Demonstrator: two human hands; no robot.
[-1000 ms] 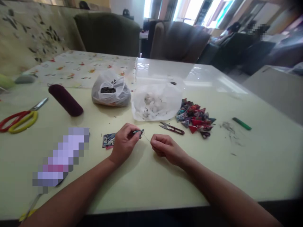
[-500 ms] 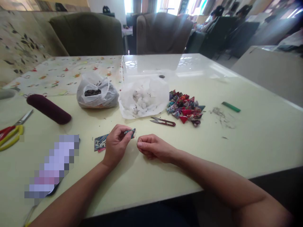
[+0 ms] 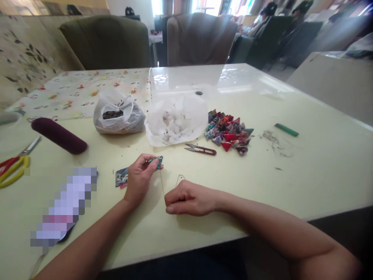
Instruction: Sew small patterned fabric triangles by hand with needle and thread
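My left hand (image 3: 140, 179) pinches a small folded piece of blue patterned fabric (image 3: 157, 160) above the pale yellow table (image 3: 305, 171). A thin thread (image 3: 162, 182) runs from that piece down to my right hand (image 3: 188, 198), which is closed on the thread and lies nearer me on the table. A needle cannot be made out. A flat blue patterned fabric square (image 3: 121, 177) lies just left of my left hand.
Small thread snips (image 3: 201, 149) lie beyond my hands, beside a pile of folded fabric triangles (image 3: 229, 131). Two plastic bags, one of white stuffing (image 3: 176, 122) and one of dark bits (image 3: 118, 116), stand behind. A maroon cylinder (image 3: 58, 135), scissors (image 3: 16, 163) and a green stick (image 3: 286, 129) lie around.
My right hand has pulled back toward me and down from beside the left hand, drawing the thread out long. My left hand stays in place with the fabric piece.
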